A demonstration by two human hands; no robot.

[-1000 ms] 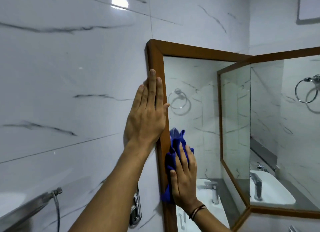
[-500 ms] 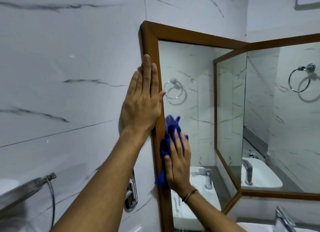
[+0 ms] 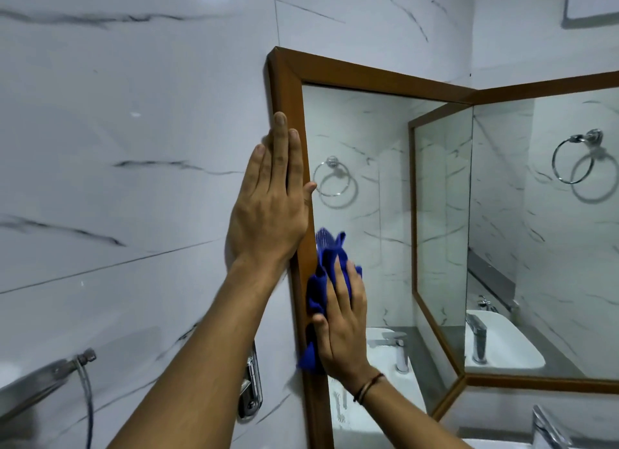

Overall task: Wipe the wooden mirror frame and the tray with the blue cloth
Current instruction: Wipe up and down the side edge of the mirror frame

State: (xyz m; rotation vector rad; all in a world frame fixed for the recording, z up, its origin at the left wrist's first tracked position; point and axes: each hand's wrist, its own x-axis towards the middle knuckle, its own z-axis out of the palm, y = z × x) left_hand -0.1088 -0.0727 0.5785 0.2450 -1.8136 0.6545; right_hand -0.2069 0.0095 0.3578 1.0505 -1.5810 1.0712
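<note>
The wooden mirror frame [image 3: 368, 76] wraps two mirrors that meet in the wall corner. My left hand [image 3: 271, 200] lies flat, fingers together, across the frame's left upright and the marble wall beside it. Lower on that same upright, my right hand [image 3: 341, 318] presses the crumpled blue cloth [image 3: 323, 271] against the wood and the mirror's edge. Part of the cloth is hidden under my palm. No tray is in view.
A chrome fitting [image 3: 249, 388] with a hose [image 3: 87, 405] is mounted on the marble wall at lower left. A tap [image 3: 549, 428] rises at the bottom right. The mirrors reflect a white basin [image 3: 499, 344] and a towel ring [image 3: 569, 157].
My right hand and the cloth stay at about the same spot on the left upright. The view dipped, then rose a little, and shifted. My left hand stays flat on the frame.
</note>
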